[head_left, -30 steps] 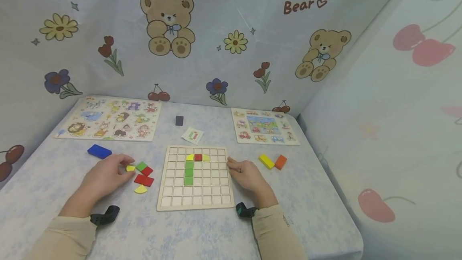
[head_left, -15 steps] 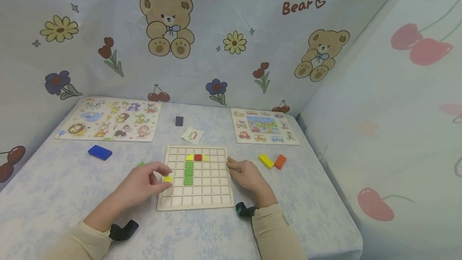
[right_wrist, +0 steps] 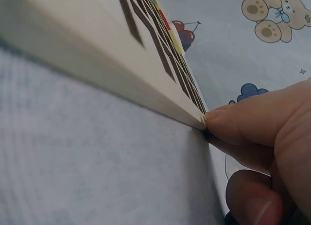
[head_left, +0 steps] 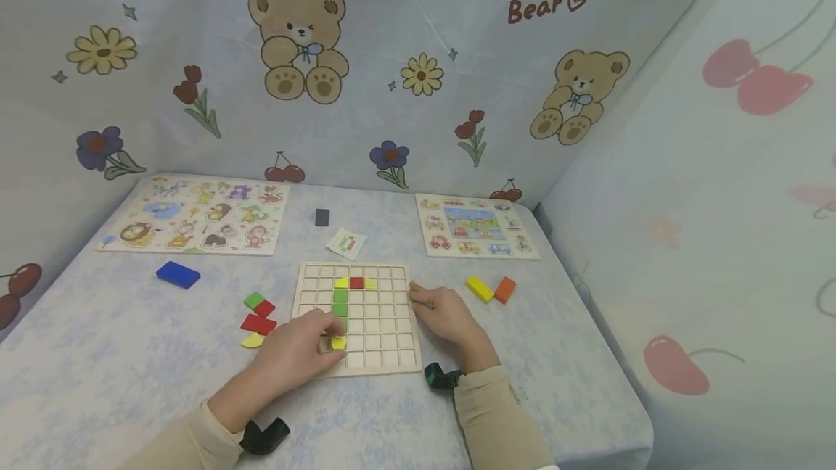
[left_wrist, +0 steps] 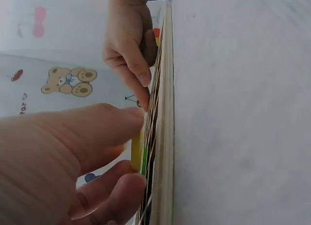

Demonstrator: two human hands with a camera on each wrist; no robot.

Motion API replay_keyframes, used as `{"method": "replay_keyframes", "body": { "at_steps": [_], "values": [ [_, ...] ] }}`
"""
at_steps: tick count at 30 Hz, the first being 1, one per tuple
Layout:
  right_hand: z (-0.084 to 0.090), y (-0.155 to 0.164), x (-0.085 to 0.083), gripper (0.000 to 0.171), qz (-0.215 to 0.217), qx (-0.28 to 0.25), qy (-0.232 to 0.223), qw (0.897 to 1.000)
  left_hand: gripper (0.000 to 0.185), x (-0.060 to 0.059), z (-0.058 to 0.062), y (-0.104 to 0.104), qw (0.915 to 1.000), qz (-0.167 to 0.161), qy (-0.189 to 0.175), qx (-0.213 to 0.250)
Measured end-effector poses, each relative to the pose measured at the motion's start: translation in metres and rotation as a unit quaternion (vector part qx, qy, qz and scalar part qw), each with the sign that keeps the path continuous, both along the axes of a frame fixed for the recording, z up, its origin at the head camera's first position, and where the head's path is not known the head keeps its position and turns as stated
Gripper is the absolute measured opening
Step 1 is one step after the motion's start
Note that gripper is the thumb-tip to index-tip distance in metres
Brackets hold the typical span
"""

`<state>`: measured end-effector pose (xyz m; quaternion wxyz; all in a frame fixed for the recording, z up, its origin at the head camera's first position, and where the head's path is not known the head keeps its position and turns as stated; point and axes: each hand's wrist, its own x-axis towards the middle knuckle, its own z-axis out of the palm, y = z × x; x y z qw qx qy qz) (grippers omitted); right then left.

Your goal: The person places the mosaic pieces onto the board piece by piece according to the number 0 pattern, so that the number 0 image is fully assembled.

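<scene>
A wooden grid board [head_left: 385, 325] lies in front of me, carrying a green column [head_left: 340, 303] topped by a yellow, a red [head_left: 355, 283] and another yellow piece. My left hand [head_left: 329, 337] pinches a small yellow piece [head_left: 337, 343] over the board's lower rows. In the left wrist view the yellow piece [left_wrist: 136, 149] sits between thumb and fingers, against the board [left_wrist: 167, 137]. My right hand [head_left: 419, 299] rests with relaxed fingers against the board's right edge. The right wrist view shows its fingertips [right_wrist: 252, 123] touching that edge [right_wrist: 121, 55].
Left of the board lie green [head_left: 253, 300], red [head_left: 258, 324] and yellow [head_left: 252, 341] pieces and a blue block [head_left: 178, 274]. Yellow [head_left: 480, 289] and orange [head_left: 505, 290] blocks lie right. Two picture puzzles [head_left: 196, 222] [head_left: 475, 236], a card [head_left: 347, 243] and a dark block [head_left: 322, 217] sit behind.
My left hand picked a yellow piece from the loose pile and carried it right and nearer, onto the board's lower rows. The right hand has stayed at the board's edge.
</scene>
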<state>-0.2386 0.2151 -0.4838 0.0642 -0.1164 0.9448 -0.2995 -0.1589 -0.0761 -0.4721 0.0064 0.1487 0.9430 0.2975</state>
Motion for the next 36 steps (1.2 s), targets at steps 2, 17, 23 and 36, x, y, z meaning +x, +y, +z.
{"method": "replay_keyframes", "body": {
  "at_steps": [2, 17, 23, 36],
  "values": [
    [0.000, 0.000, 0.000, 0.036, -0.001, 0.000, 0.000, 1.000, 0.027, -0.001, -0.006, 0.000, 0.9999, 0.003, 0.007, -0.007],
    [0.001, -0.002, -0.001, 0.036, 0.001, -0.003, -0.002, 1.000, 0.022, -0.003, -0.015, -0.008, 0.9994, -0.020, 0.027, 0.012],
    [0.001, -0.002, 0.000, 0.036, -0.004, -0.007, -0.007, 1.000, 0.012, -0.002, -0.016, -0.011, 0.9967, -0.045, 0.066, 0.017],
    [0.000, 0.000, 0.001, 0.037, 0.001, -0.024, -0.009, 1.000, 0.012, -0.006, -0.016, -0.010, 0.9967, -0.027, 0.075, -0.013]
  ]
}}
